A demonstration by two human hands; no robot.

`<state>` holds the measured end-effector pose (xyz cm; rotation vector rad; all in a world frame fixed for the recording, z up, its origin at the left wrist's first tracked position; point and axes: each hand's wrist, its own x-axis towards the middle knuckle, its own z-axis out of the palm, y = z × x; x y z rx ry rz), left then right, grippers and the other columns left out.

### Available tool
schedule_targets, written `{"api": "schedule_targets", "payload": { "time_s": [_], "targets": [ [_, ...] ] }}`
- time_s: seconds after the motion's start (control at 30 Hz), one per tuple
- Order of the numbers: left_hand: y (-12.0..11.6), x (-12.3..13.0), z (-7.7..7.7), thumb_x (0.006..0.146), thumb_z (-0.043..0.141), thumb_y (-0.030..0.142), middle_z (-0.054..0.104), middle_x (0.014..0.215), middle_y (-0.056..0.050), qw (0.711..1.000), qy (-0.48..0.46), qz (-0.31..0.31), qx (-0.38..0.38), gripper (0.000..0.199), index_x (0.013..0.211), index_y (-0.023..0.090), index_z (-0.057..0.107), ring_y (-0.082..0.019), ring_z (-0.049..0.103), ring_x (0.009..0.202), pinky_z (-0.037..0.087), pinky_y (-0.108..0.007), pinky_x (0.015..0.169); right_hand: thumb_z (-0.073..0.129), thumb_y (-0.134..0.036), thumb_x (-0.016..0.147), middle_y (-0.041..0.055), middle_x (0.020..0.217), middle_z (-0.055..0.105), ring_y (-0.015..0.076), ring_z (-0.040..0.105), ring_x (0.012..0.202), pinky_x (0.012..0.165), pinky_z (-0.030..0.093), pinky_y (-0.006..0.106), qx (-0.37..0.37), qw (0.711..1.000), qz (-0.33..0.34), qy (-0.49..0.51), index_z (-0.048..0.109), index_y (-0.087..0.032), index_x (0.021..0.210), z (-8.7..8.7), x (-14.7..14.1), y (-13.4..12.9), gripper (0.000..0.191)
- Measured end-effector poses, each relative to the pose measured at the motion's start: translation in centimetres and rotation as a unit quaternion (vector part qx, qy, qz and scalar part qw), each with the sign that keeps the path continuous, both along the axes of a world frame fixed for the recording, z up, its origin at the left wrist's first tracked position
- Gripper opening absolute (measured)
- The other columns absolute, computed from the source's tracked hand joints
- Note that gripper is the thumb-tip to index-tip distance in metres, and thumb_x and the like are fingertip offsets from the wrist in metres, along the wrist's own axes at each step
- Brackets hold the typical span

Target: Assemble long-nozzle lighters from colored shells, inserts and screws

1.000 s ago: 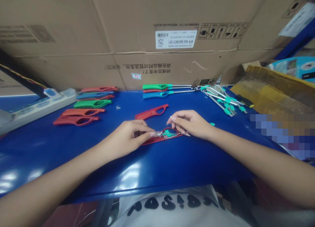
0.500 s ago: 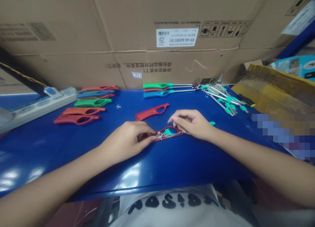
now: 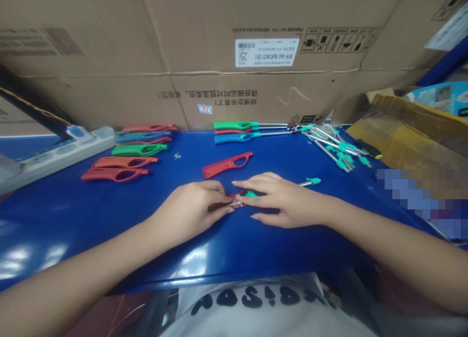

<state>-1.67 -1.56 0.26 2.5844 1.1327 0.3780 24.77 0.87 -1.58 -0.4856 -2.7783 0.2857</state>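
Note:
My left hand [image 3: 195,205] pinches the left end of a red handle half [image 3: 239,204], which lies open side up with small parts and a teal piece [image 3: 251,194] inside. Over its right part is my right hand [image 3: 281,198], fingers spread, hiding much of the handle; a fingertip is at the inner parts. A metal tube with a teal tip [image 3: 312,181] sticks out beyond my right hand. Behind my hands lies a second red handle half [image 3: 226,165], apart from both.
Several coloured handle shells [image 3: 139,150] lie at the left by a white power strip [image 3: 54,157]. Lighters [image 3: 237,138], metal tubes [image 3: 331,147] and a screwdriver [image 3: 369,150] lie behind. Small screws [image 3: 177,156] rest behind my left hand. A cardboard box [image 3: 204,45] stands at the back.
My right hand has moved left from the right end of the red handle half, and its fingers have spread over it. My left hand keeps its hold.

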Motion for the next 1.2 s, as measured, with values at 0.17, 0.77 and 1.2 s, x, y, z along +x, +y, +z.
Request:
{"api": "schedule_targets", "payload": {
  "time_s": [0.17,0.77,1.2],
  "targets": [
    [-0.1,0.1,0.0,0.097,0.063,0.032,0.072,0.09,-0.004,1.0,-0.002,0.01,0.002,0.021,0.106,0.023,0.08,-0.017,0.068,0.078,0.05,-0.025,0.067,0.061,-0.029,0.096,0.0144,0.163,0.033,0.0288,0.041,0.145,0.118,0.032,0.052,-0.056,0.998,-0.022,-0.018,0.059,-0.022,0.142,0.6,0.1,-0.4,0.046],
    [-0.2,0.3,0.1,0.098,0.061,0.033,0.072,0.093,-0.002,1.0,0.019,0.018,0.006,0.021,0.104,0.023,0.079,-0.018,0.07,0.084,0.05,-0.026,0.068,0.052,-0.034,0.102,0.0128,0.165,0.03,0.0279,0.032,0.151,0.125,0.017,0.059,-0.028,0.994,-0.02,-0.103,0.046,-0.024,0.152,1.0,0.6,-0.5,0.052],
    [-0.5,0.3,0.4,0.099,0.059,0.033,0.071,0.093,-0.002,0.997,0.071,0.02,0.029,0.023,0.107,0.027,0.079,-0.019,0.071,0.084,0.052,-0.028,0.07,0.053,-0.038,0.101,0.015,0.164,0.03,0.0308,0.024,0.154,0.125,0.016,0.061,-0.081,0.987,-0.025,-0.139,0.039,-0.023,0.156,1.5,1.0,-1.0,0.059]
  ]
}}
